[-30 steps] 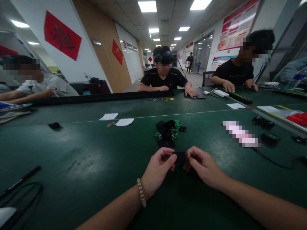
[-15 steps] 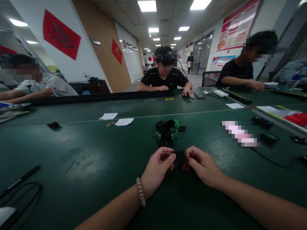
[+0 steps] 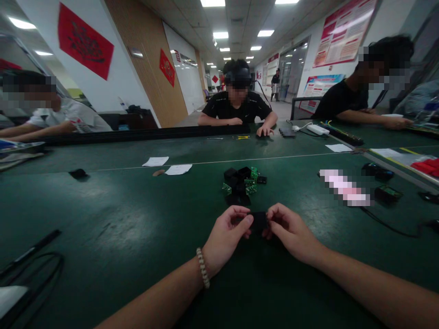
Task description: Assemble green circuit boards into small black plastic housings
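Small black block, pinched at both ends

Holds a small, black, box-shaped piece (image 3: 259, 220) over the dark green table (image 3: 147, 228), close to the near side of the heap. Has the left hand (image 3: 224, 237), with a bracelet of pale round beads (image 3: 202, 268) at the wrist, clamped on one end. Has the right hand (image 3: 293, 233) pinched tight on the other end, fingertips close together. Cannot see the parts of the grip behind the fingers.

To do this well, squeeze softly and use just the tips. Hold the left end firm and let the right fingers do the small, fine moves. Line up the edges before pushing or pulling, and go straight, with no twist. Stay low, best for a short, safe drop. If stuck, stop and look; do not force.

Beyond the hands, shows black boxy shells (image 3: 231, 173) in a heap, with thin green circuit boards (image 3: 251, 188) around and among them. Looks open on top at one shell (image 3: 244, 172), but too dark inside to tell more. Off to the right, shows a black case with a green top (image 3: 387, 194). Farther off, shows a shiny silver bucket (image 3: 275, 87) held by a standing person (image 3: 275, 77). Cannot see into it.
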{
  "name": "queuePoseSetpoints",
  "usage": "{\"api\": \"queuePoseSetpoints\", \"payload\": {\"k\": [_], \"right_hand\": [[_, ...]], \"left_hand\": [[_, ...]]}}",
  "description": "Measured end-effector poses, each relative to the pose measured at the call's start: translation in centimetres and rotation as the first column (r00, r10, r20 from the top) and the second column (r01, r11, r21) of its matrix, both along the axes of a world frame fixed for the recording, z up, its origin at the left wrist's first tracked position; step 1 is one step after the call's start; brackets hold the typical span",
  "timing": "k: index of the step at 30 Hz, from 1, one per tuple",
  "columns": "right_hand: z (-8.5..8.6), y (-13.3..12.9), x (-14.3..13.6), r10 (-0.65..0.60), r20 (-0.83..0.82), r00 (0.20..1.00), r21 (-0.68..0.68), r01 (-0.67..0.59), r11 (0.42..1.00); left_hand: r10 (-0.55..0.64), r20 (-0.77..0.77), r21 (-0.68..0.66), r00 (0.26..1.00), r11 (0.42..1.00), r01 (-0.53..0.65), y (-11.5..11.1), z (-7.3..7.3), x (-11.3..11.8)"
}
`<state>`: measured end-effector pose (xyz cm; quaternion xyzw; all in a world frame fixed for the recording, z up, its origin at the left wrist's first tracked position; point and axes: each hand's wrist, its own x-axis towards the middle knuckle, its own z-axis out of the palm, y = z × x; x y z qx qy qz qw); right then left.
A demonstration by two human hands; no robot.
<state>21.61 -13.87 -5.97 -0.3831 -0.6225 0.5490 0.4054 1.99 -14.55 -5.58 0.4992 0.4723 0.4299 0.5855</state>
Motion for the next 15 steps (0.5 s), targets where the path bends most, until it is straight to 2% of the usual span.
{"api": "queuePoseSetpoints", "payload": {"k": [15], "right_hand": [[-0.29,0.21,0.13,0.015,0.044,0.999,0.057,-0.018,0.998]], "left_hand": [[-0.014,0.005,0.000,1.000,1.000,0.014,0.01,0.14,0.00]]}}
